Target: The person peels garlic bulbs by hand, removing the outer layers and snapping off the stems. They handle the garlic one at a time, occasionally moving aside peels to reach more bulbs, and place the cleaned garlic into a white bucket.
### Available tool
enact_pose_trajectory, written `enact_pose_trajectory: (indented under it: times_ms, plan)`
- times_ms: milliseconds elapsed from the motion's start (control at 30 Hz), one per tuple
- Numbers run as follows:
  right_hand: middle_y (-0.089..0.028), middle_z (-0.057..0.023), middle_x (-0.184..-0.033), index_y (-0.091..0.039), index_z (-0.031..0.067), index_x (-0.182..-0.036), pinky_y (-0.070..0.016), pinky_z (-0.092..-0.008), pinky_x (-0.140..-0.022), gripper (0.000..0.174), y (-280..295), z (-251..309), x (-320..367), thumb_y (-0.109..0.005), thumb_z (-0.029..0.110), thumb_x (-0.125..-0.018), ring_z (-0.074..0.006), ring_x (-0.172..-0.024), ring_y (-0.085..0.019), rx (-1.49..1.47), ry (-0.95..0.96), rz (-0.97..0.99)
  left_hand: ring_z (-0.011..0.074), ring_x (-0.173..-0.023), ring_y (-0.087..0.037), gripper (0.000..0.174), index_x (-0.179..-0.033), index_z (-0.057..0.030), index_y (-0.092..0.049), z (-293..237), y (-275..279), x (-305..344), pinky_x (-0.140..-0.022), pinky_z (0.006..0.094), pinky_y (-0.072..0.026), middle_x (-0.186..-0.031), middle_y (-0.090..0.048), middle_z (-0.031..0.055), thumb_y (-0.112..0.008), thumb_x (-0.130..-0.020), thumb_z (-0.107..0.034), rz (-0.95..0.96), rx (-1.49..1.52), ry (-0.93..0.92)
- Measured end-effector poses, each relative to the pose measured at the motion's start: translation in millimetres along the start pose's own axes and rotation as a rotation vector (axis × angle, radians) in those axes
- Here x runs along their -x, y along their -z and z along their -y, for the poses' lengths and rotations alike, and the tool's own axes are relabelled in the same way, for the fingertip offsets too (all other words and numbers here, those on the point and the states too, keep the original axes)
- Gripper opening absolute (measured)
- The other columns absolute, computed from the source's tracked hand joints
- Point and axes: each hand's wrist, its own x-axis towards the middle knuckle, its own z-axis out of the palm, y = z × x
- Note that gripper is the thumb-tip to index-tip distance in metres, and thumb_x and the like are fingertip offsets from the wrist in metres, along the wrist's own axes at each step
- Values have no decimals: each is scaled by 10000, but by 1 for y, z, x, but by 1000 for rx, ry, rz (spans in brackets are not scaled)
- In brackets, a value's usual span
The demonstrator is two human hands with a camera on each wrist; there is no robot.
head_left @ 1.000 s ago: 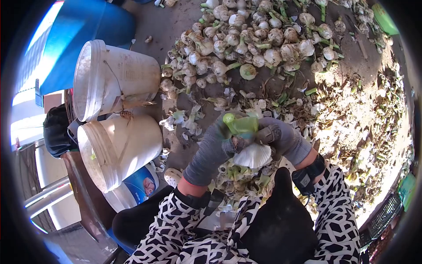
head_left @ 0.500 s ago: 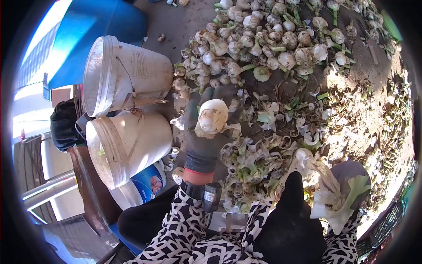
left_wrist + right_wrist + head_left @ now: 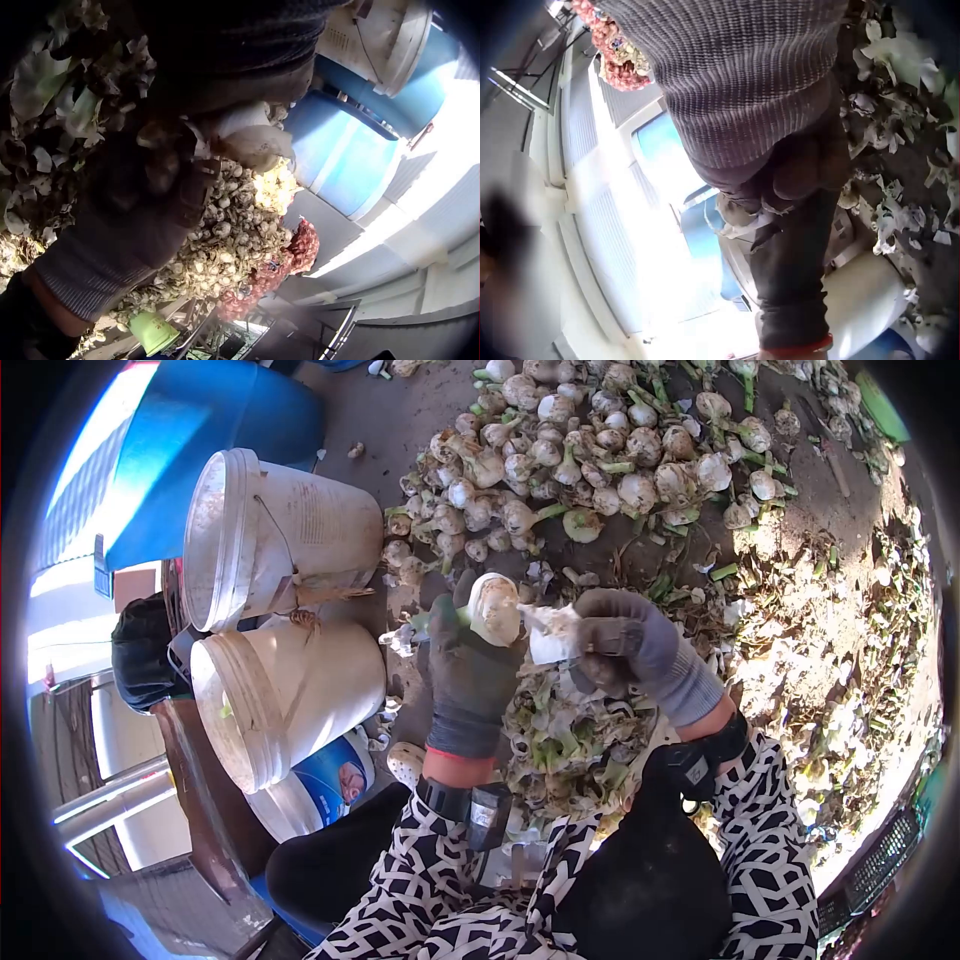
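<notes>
My gloved left hand (image 3: pixel 463 680) grips a garlic bulb (image 3: pixel 495 610) whose green stem (image 3: pixel 425 624) sticks out to the left. Just right of it, my gloved right hand (image 3: pixel 640 645) pinches a whitish piece of skin (image 3: pixel 552 635) near the bulb's root end. In the left wrist view the bulb (image 3: pixel 259 146) shows beneath the dark glove, and the right hand (image 3: pixel 127 232) has its fingers curled close to it. Knitted glove fabric covers much of the right wrist view, where pale skin (image 3: pixel 739 217) shows between the two hands.
A large heap of garlic bulbs (image 3: pixel 590 450) lies ahead on the ground. Peeled leaves and skins (image 3: pixel 570 750) pile up below the hands, with dry scraps (image 3: pixel 820 630) at the right. Two white buckets (image 3: pixel 300 540) lie tipped at the left, before a blue tub (image 3: pixel 240 420).
The right hand dropped low right with stripped leaves, then came back up without them to the bulb. The left hand kept the bulb, its stem turned from the camera toward the left.
</notes>
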Motion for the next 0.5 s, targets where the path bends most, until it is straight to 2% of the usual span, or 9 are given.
enact_pose_trajectory:
  times_ms: [67,100,133,200,233,333,400,433,500]
  plan:
    - [-649,-92,-758,-600,38,-1054,-509,-397,-537,214,10,13,22,-537,216,-954,-185,-490,-592,-318,312,51,228,-1135,-549,439,-1259,-156,-503,-3,1,-1,-951,455,-446,-1232,-574,49,-518,-935,-453,-127,156,93]
    - [-663,-138,-794,-596,43,-1063,-530,-434,-580,285,28,15,27,-530,292,-943,-260,-547,-638,-212,295,120,215,-1135,-546,435,-1249,-187,-511,-3,10,-3,-938,446,-455,-1214,-581,41,-565,-910,-453,-210,231,187]
    - [-663,-138,-794,-596,43,-1063,-530,-434,-580,285,34,4,29,-530,292,-943,-260,-547,-638,-210,294,118,215,-1135,-546,435,-1249,-187,-511,2,18,-1,-938,446,-455,-1214,-581,41,-565,-910,-453,-209,233,188]
    - [-657,-184,-797,-585,42,-1026,-520,-456,-606,408,22,-14,28,-567,428,-897,-325,-599,-655,1592,41,-198,217,-1128,-548,452,-1255,-180,-510,12,25,0,-921,424,-469,-1210,-573,38,-588,-898,-446,-144,160,142]
    - [-653,-174,-751,-577,61,-1001,-512,-432,-603,495,16,-24,24,-608,526,-835,-348,-636,-653,1850,-35,-230,217,-1128,-548,452,-1255,-180,-510,17,25,0,-921,424,-469,-1210,-573,38,-588,-898,-446,-142,164,153]
    - [-644,-135,-683,-578,84,-1003,-503,-421,-576,471,-9,-18,6,-618,521,-832,-345,-643,-652,1549,131,-345,249,-1118,-561,431,-1254,-122,-527,28,14,6,-972,474,-451,-1254,-558,86,-634,-893,-332,-240,160,106]
    - [-638,-133,-670,-586,91,-989,-497,-417,-566,438,-23,-10,-10,-632,498,-832,-346,-639,-647,1581,117,-407,239,-1136,-547,500,-1286,-80,-505,34,1,15,-976,418,-456,-1248,-559,77,-652,-884,-338,-56,-1077,-363]
    - [-633,-131,-657,-595,98,-975,-492,-412,-555,406,-26,-6,-15,-646,474,-833,-346,-636,-643,1612,109,-459,239,-1152,-534,552,-1313,-37,-473,38,-10,12,-986,381,-452,-1242,-561,75,-648,-889,-342,-248,-156,-45]
    - [-618,-126,-640,-606,79,-929,-476,-383,-536,389,-15,-13,-22,-676,447,-826,-312,-589,-616,1505,182,-473,236,-1150,-537,528,-1300,-61,-486,38,-15,14,-979,392,-459,-1239,-562,72,-648,-887,-348,-220,-169,-60]
